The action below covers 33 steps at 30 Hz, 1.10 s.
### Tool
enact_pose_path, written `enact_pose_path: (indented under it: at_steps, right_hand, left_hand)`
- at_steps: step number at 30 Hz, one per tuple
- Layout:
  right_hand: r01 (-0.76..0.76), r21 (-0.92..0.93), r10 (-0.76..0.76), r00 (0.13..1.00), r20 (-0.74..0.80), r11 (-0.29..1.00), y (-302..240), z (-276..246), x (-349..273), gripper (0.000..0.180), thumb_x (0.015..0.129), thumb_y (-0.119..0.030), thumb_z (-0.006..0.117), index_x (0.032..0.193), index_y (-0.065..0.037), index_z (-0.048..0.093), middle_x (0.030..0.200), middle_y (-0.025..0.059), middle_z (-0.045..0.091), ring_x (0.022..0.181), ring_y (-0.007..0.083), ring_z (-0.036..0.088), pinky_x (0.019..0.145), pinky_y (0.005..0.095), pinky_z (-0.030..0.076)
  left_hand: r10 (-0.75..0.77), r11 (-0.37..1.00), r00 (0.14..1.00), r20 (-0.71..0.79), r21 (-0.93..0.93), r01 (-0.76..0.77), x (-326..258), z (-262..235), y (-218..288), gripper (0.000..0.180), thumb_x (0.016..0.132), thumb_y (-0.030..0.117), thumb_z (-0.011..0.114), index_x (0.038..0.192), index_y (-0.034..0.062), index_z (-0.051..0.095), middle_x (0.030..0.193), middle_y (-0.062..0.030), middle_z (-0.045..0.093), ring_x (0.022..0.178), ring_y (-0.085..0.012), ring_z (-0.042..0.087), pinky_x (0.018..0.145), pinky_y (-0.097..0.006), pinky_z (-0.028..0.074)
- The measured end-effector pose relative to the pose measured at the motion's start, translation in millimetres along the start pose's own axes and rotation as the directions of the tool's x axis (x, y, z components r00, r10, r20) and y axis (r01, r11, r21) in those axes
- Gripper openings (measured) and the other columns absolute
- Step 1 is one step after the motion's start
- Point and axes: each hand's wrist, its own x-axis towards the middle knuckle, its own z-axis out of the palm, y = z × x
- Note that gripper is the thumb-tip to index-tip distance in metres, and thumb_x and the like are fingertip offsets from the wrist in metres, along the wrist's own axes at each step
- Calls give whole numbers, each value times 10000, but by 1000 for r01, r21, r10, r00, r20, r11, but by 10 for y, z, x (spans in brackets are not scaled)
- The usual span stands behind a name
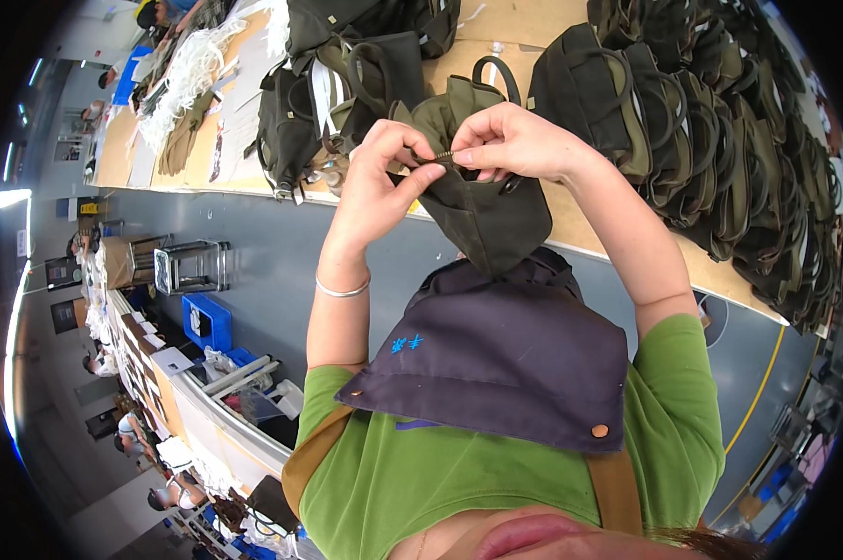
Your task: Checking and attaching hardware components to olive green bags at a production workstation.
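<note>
A dark olive fabric bag hangs partly over the table's near edge, its lower end pointing toward me. Both my hands are at its zipper, close together. My left hand pinches one side of the zipper edge between thumb and fingers. From the other side, my right hand is closed on the same edge, its fingertips pressed to the cloth. Behind the hands, the bag's lighter olive part and a looped handle stand up.
Rows of similar dark bags cover the table's right side. More bags lie at the left, with white strips beyond. A metal stool and a blue crate stand left on the grey floor. Other people sit at far-left tables.
</note>
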Motion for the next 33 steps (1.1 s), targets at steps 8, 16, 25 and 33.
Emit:
enact_pose_path:
  at_steps: [8, 16, 25, 33]
  right_hand:
    - [-46, -9, 45, 991, -122, 999, -13, 42, -51, 202, 906, -246, 674, 947, -48, 688, 801, -23, 640, 674, 60, 606, 597, 217, 493]
    - [-2, 7, 3, 981, -193, 1000, 15, 103, -80, 185, 901, -209, 677, 922, -26, 696, 762, -22, 639, 648, 53, 584, 573, 213, 481]
    - [53, -13, -54, 976, -211, 999, 64, 111, -34, 148, 906, -159, 672, 929, -14, 691, 757, -25, 627, 630, 40, 525, 595, 213, 474]
    - [90, -11, -88, 935, -344, 996, 55, 148, -132, 146, 907, -135, 656, 977, -12, 618, 914, 34, 636, 713, 102, 610, 624, 273, 507]
  left_hand:
    - [12, 995, 997, -80, 102, -4, 21, 104, 50, 149, 775, -13, 762, 885, 37, 675, 1018, -39, 527, 780, -113, 549, 719, -258, 475]
    - [55, 973, 998, -13, 223, -51, 38, 84, 14, 127, 777, 17, 756, 869, 19, 668, 988, -58, 542, 742, -140, 555, 675, -272, 472]
    - [-196, 937, 980, 30, 300, 178, 121, 93, 114, 132, 816, 184, 744, 909, 116, 680, 806, 9, 618, 682, -135, 571, 873, -330, 289]
    - [-120, 952, 993, 16, 286, 110, 81, 60, 49, 188, 822, 66, 732, 984, -17, 687, 670, -61, 643, 630, -107, 573, 590, -262, 481]
